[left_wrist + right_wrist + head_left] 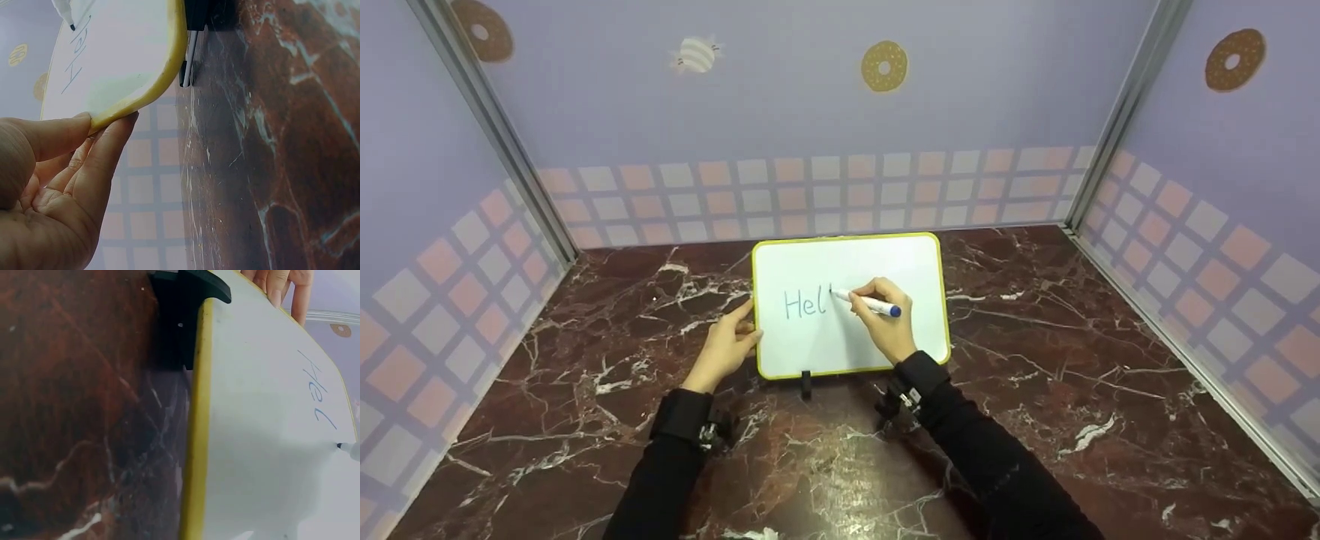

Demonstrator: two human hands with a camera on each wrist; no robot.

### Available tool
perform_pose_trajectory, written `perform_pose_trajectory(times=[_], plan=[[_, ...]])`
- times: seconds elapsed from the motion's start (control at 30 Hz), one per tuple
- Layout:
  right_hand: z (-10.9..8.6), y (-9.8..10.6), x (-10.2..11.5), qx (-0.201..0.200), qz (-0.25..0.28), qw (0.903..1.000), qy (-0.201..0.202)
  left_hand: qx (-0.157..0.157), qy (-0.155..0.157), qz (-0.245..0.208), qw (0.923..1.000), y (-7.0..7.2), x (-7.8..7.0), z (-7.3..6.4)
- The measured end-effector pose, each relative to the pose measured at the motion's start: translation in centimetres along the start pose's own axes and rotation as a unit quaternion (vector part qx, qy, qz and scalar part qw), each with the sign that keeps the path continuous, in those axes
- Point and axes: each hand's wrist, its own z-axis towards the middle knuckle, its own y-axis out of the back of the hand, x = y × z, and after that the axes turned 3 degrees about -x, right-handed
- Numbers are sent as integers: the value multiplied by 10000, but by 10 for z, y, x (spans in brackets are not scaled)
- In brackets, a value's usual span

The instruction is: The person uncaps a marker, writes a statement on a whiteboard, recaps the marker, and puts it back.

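Note:
A small whiteboard (851,341) with a yellow frame leans back on the table, with "Hel" and the start of another stroke in blue on it. My left hand (727,341) pinches the board's left edge, thumb (62,135) on the front and fingers behind, as the left wrist view shows. My right hand (889,319) grips a white marker (876,303) with a blue end. Its dark tip (340,445) is at the board surface just right of the letters. In the right wrist view the right hand itself is out of sight.
A black stand clip (806,384) holds the board's lower edge. The dark red marbled table (607,337) runs back to a lilac wall (795,112) with a checkered band. Side walls (1245,225) enclose it left and right.

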Motion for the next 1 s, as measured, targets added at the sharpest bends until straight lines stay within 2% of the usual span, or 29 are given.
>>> perform_pose_trajectory(times=[0.17,0.33,0.43,0.57,0.63,0.8,1.0], plan=[[-7,5,1,255,79,9996,-115,-45,-16,32,10000,-1,-1,1],[-11,10,1,333,224,9989,-229,-55,-71,2,10000,-1,-1,1],[-12,11,-4,213,173,9992,-283,-27,-76,-74,9999,0,-1,0],[-12,10,-25,-109,133,9996,-209,-11,-56,-157,9999,0,-1,-1],[-12,9,-26,-249,145,9994,-172,-7,-51,-197,9998,1,-1,-1],[-10,8,-5,-306,40,9995,-34,-15,-38,-233,9997,0,0,-1],[-8,12,-1,-409,-129,9991,31,15,21,-303,9995,0,0,0]])
